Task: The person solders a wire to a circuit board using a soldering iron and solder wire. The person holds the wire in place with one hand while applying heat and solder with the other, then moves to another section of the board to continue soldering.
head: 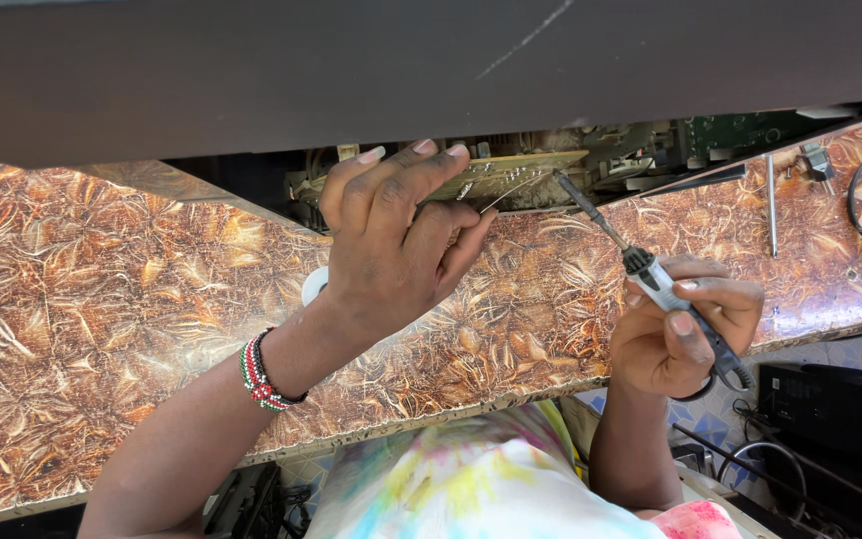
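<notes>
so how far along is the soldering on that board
Already done: the dark casing is open and the greenish circuit board is exposed. In hand: the left hand steadies the board and feeds a thin solder wire, while the right hand aims the grey-handled soldering iron at it. The iron's tip sits just short of the board. Left: the casing remains open.

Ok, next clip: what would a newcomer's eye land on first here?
First the left hand at centre, fingers on the edge of a circuit board that sits in an opened device under a dark panel. Next the right hand at lower right, holding a soldering iron whose tip points up-left at the board. The glossy brown patterned worktop fills the rest.
</notes>
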